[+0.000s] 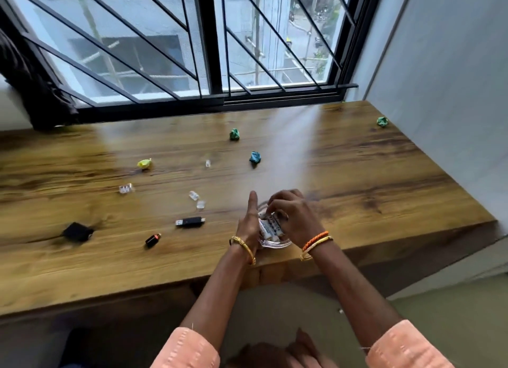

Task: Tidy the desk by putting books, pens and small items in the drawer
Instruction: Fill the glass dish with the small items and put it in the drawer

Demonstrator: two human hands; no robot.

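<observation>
Both hands at desk (357,181) front edge over clear dish (276,244); right hand (295,216) fingers curled on white batteries (269,227) in dish; left hand (248,222) beside it – index finger straight, rest hidden; black USB stick (190,221) w/ crumpled paper balls (255,157) lie apart on desk.

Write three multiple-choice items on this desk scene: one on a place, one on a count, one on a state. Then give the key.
1. Where does the black USB stick lie?
A. left of the hands
B. on the window sill
C. on the floor

2. How many crumpled paper balls are on the desk?
A. one
B. four
C. seven

3. What is the right hand doing?
A. lying flat on bare wood
B. hanging off the desk
C. curling over white batteries

Key: 1 A, it lies on the wood left of both hands. 2 B, two green, one blue, one yellow. 3 C, its fingers curl over them.
</observation>
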